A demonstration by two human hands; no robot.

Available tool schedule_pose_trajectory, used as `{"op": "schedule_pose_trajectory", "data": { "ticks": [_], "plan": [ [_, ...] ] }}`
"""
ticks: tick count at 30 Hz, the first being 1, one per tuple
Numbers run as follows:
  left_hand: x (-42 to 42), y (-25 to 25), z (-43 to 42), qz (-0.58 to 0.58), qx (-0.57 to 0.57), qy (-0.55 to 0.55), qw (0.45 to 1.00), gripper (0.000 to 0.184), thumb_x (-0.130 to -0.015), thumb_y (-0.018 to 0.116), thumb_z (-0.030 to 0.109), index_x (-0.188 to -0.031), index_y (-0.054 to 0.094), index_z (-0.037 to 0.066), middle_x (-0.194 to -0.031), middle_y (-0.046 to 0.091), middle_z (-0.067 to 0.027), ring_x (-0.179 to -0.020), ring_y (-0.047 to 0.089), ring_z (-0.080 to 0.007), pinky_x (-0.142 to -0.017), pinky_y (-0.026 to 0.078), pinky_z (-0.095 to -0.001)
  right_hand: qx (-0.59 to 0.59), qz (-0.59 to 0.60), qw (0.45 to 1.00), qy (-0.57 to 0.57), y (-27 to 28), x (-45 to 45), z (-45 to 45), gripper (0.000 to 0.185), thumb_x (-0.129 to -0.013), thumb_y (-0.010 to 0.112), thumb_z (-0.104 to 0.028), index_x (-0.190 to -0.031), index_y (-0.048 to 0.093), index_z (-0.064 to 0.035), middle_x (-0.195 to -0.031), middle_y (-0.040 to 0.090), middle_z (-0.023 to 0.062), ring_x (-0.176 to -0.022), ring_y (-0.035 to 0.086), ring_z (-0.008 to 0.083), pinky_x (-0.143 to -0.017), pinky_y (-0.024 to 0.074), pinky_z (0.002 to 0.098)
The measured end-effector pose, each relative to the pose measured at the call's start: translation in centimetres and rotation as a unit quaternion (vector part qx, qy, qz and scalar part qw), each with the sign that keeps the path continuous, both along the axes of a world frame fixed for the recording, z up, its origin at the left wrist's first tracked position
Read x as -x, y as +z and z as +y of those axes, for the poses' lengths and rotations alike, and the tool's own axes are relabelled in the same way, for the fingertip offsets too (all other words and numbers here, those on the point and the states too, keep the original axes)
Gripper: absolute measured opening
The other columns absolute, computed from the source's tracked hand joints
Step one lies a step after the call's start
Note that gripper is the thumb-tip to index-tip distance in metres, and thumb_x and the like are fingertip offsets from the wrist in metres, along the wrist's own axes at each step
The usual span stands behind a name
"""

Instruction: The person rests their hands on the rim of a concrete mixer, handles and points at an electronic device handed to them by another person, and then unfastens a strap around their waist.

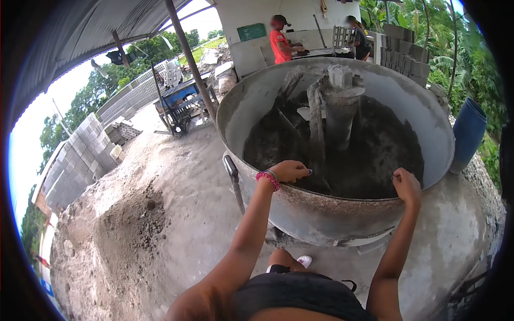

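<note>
A large round metal mixer drum [316,211] stands in front of me, with dark grey mix [375,160] inside. A cement-crusted central post [341,109] and mixing arms rise from the mix. My left hand [289,171], with a pink bracelet at its wrist, is over the near rim, its fingers closed; whether they hold anything is too small to tell. My right hand [407,185] is at the rim's right side with fingers curled together, and what they hold, if anything, is hidden.
Stacked grey blocks [80,155] stand at the left, beyond a sand pile [128,224]. A blue barrel [469,134] is right of the drum. Two people [281,40] are at a table behind it. A post [190,56] rises left of the drum.
</note>
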State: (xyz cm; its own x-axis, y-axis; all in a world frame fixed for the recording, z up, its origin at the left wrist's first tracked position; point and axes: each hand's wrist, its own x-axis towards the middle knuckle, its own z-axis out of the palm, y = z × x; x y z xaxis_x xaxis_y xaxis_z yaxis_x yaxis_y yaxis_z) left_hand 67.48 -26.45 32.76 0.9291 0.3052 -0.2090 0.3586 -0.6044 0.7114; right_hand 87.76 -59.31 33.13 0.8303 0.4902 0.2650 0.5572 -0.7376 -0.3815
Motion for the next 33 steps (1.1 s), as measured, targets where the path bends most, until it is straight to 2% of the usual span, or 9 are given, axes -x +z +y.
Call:
{"op": "schedule_pose_trajectory", "data": {
  "ticks": [4,7,13,19,25,33],
  "plan": [
    [0.12,0.1,-0.15,0.009,-0.004,-0.022,1.0,0.055,-0.083,0.056,0.05,-0.106,0.062,0.0,-0.088,0.063,-0.0092,-0.072,0.059,-0.0167,-0.07,0.048,-0.0301,0.004,-0.002,1.0,0.007,-0.14,-0.07,0.06,0.015,-0.082,0.061,-0.018,-0.093,0.06,-0.0077,-0.084,0.065,0.0092,-0.082,0.062,0.0292,-0.072,0.0478,0.0403],
    [0.07,-0.03,0.09,0.014,-0.02,-0.036,0.999,0.049,-0.087,0.055,0.045,-0.111,0.06,0.003,-0.091,0.063,-0.0061,-0.075,0.059,-0.0129,-0.071,0.048,-0.0274,-0.01,-0.003,1.0,0.006,-0.32,-0.12,0.03,0.016,-0.082,0.061,-0.018,-0.094,0.06,-0.0078,-0.085,0.065,0.0095,-0.082,0.062,0.0288,-0.072,0.0477,0.0401],
    [0.03,0.05,-0.08,0.015,-0.061,-0.048,0.997,0.048,-0.086,0.057,0.044,-0.111,0.06,0.002,-0.096,0.065,-0.0079,-0.076,0.06,-0.0146,-0.073,0.048,-0.0292,-0.022,0.012,1.0,0.009,0.21,0.24,-0.01,0.017,-0.082,0.06,-0.018,-0.096,0.06,-0.0076,-0.088,0.065,0.0097,-0.083,0.062,0.0283,-0.073,0.0478,0.0393],
    [0.26,-0.09,-0.47,-0.014,-0.105,-0.046,0.993,0.048,-0.086,0.057,0.044,-0.11,0.06,0.003,-0.095,0.065,-0.0085,-0.077,0.06,-0.0152,-0.074,0.048,-0.0288,-0.038,0.01,0.999,0.014,0.05,0.07,-0.13,0.016,-0.083,0.059,-0.019,-0.095,0.061,-0.0072,-0.089,0.065,0.0102,-0.084,0.061,0.0289,-0.074,0.0476,0.0395],
    [0.08,0.02,-0.23,0.009,-0.061,-0.042,0.997,0.048,-0.086,0.056,0.044,-0.111,0.06,0.002,-0.095,0.065,-0.0079,-0.075,0.059,-0.0146,-0.071,0.048,-0.0289,0.003,0.013,1.0,0.001,-0.12,-0.12,0.07,0.017,-0.083,0.059,-0.021,-0.094,0.061,-0.0078,-0.087,0.065,0.0105,-0.085,0.061,0.0288,-0.075,0.047,0.0404],
    [-0.03,-0.33,0.3,0.0,-0.014,-0.033,0.999,0.053,-0.084,0.058,0.047,-0.105,0.062,-0.001,-0.092,0.065,-0.0106,-0.074,0.06,-0.0162,-0.069,0.048,-0.0293,-0.022,-0.009,1.0,0.009,-0.45,-0.21,0.06,0.016,-0.082,0.06,-0.02,-0.092,0.061,-0.0081,-0.083,0.066,0.0092,-0.081,0.062,0.0292,-0.072,0.0477,0.0399]
  ]
}}
